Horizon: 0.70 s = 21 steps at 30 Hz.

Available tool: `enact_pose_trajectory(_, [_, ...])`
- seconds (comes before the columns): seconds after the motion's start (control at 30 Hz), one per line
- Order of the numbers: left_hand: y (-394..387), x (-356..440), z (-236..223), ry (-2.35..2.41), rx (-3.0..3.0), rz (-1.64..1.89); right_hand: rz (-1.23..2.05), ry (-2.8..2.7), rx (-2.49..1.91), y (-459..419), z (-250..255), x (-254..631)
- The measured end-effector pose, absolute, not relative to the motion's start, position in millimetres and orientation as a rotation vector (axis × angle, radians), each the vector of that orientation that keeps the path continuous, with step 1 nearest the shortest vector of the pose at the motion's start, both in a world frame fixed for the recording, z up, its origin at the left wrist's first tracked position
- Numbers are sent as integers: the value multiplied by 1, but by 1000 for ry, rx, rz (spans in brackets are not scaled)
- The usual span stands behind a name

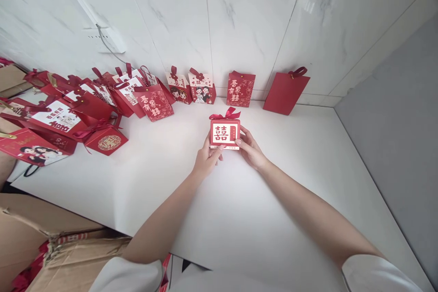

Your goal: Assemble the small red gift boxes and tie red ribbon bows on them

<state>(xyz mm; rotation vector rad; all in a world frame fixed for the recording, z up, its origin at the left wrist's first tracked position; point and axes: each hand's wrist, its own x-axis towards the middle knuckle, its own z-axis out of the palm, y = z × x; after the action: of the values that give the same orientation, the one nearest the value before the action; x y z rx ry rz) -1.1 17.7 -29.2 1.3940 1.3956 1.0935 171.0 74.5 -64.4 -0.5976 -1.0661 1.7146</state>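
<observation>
A small red and white gift box [224, 133] with a red ribbon bow on top sits upright on the white table [239, 219], near its middle. My left hand [207, 159] grips the box's left side, fingers wrapped round its lower corner. My right hand [251, 149] holds the box's right side, fingers pressed against its edge. Both hands are closed on the same box.
Red gift bags stand along the marble wall: a plain one [286, 91], a patterned one [240, 88] and two cartoon-printed ones [201, 86]. Several more bags and boxes lie piled at the left [85, 109]. Cardboard cartons [44, 246] sit below the table's left edge.
</observation>
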Motion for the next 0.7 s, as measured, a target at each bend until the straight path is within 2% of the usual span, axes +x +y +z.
enact_pose_trajectory(0.13, [18, -7, -30, 1447, 1428, 1085, 1679, -1099, -651, 74, -65, 171])
enact_pose_trajectory(0.37, [16, -15, -21, 2015, 1907, 1160, 1540, -1133, -723, 72, -73, 164])
enact_pose_trajectory(0.53, [14, -13, -22, 1892, 2149, 1103, 1313, -1209, -756, 61, -64, 162])
enact_pose_trajectory(0.7, [19, -15, -32, 1744, 1889, 1062, 1061, -1289, -868, 50, -54, 163])
